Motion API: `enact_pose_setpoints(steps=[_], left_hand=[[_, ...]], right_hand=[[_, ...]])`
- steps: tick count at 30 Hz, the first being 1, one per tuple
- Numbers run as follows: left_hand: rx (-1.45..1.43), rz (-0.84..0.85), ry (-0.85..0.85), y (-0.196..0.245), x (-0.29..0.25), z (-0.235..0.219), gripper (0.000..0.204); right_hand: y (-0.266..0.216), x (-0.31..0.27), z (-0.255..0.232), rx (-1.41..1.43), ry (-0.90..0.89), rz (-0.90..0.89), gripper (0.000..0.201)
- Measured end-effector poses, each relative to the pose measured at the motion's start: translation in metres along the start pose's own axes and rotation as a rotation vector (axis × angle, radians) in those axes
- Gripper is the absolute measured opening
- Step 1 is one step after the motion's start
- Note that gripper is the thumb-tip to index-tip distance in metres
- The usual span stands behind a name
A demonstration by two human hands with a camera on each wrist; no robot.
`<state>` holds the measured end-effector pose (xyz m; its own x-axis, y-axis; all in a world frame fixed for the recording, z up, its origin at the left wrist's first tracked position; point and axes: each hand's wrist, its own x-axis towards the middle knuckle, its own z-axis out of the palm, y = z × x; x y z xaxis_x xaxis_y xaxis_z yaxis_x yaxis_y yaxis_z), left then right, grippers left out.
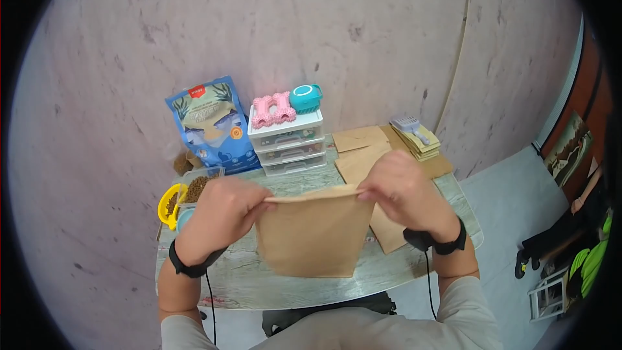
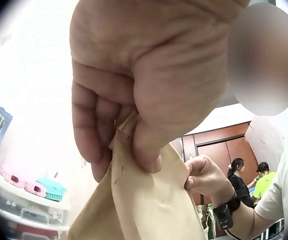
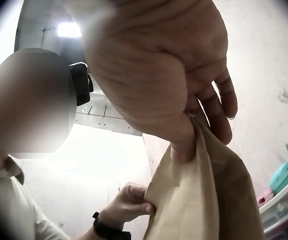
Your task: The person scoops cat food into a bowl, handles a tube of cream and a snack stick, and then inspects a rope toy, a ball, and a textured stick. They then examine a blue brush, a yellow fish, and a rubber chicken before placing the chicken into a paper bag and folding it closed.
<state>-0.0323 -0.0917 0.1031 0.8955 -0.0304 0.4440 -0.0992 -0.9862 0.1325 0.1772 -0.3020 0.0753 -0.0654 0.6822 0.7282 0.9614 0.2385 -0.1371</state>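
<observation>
A brown paper bag [image 1: 314, 236] hangs between both hands above the table's near half. The left hand [image 1: 227, 210] pinches one top corner between thumb and fingers, and the right hand [image 1: 403, 191] pinches the other. In the left wrist view the left hand [image 2: 144, 75] has its thumb on the near face of the paper [image 2: 151, 200]. The right wrist view shows the right hand [image 3: 159, 75] gripping a folded edge of the bag [image 3: 184, 205], its outer fingers lying apart from the paper.
Behind stand a blue food bag [image 1: 217, 129] and a white drawer unit [image 1: 290, 136] bearing pink bone shapes [image 1: 273, 110] and a teal brush [image 1: 306, 97]. Flat brown paper [image 1: 363, 162] and a stack with a lilac scoop [image 1: 411, 128] lie right; a yellow-rimmed bowl [image 1: 167, 206] sits left.
</observation>
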Motion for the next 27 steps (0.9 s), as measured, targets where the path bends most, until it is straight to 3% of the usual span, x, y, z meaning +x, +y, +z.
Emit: enact_pose_setpoints(steps=[7,9,13,14,16,20,22,26,27], left_hand=[[0.136,0.111,0.125,-0.014,0.105,0.008,0.014],[0.153,0.102,0.14,-0.018,0.138,0.017,0.016],[0.092,0.163,0.304,-0.036,0.195,0.054,0.015],[0.091,0.194,0.361,-0.042,0.208,0.063,0.014],[0.123,0.162,0.378,-0.052,0.228,0.079,0.013],[0.198,0.124,0.45,-0.079,0.249,0.11,0.009],[0.235,0.125,0.453,-0.09,0.258,0.117,0.008],[0.432,0.136,0.43,-0.105,0.258,0.133,0.007],[0.429,0.139,0.425,-0.108,0.259,0.139,0.007]], right_hand=[[0.059,0.033,-0.059,-0.352,0.082,0.041,0.011],[0.078,0.04,-0.071,-0.316,0.09,0.241,0.01],[0.121,0.049,-0.078,-0.365,0.128,0.407,0.008],[0.133,0.049,-0.077,-0.371,0.125,0.401,0.008],[0.167,0.044,-0.068,-0.585,0.163,0.214,0.006],[0.212,0.038,-0.043,-0.626,0.224,0.172,0.005],[0.225,0.038,-0.028,-0.676,0.356,0.161,0.005],[0.263,0.028,0.005,-0.686,0.373,0.107,0.011],[0.269,0.027,0.015,-0.603,0.282,0.174,0.015]])
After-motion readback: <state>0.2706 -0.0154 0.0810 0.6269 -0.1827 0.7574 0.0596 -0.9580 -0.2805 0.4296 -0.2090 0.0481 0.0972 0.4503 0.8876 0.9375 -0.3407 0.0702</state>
